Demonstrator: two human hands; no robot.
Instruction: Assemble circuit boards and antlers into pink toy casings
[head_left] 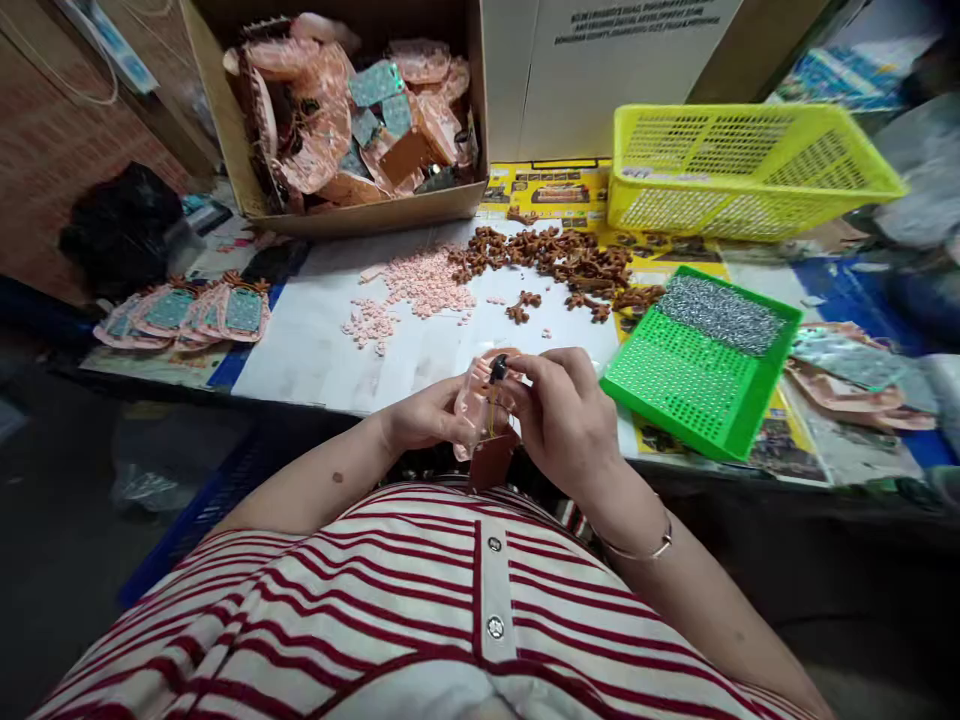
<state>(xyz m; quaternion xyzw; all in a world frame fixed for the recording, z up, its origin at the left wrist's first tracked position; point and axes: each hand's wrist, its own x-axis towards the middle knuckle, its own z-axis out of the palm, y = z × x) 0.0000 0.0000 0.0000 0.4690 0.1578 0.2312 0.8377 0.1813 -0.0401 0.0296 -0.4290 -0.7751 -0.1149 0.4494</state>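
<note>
My left hand (435, 412) is closed around a pink plastic shell (466, 400), held just past the table's front edge. From the shell, thin yellow wires run to a brown circuit board (493, 462) that hangs below it. Between the fingertips of my right hand (566, 415) is a small black round part (498, 368), held over the upper part of the shell. The fingers partly hide the inside of the shell.
Behind lie small pink pieces (427, 280) and brown bone-shaped parts (585, 260). A green tray (690, 385) holds silvery screws (720, 315). Further back stand a yellow basket (757, 205) and a cardboard box (367, 212) of pink shells. Assembled pieces (187, 312) lie left, more shells (855, 375) right.
</note>
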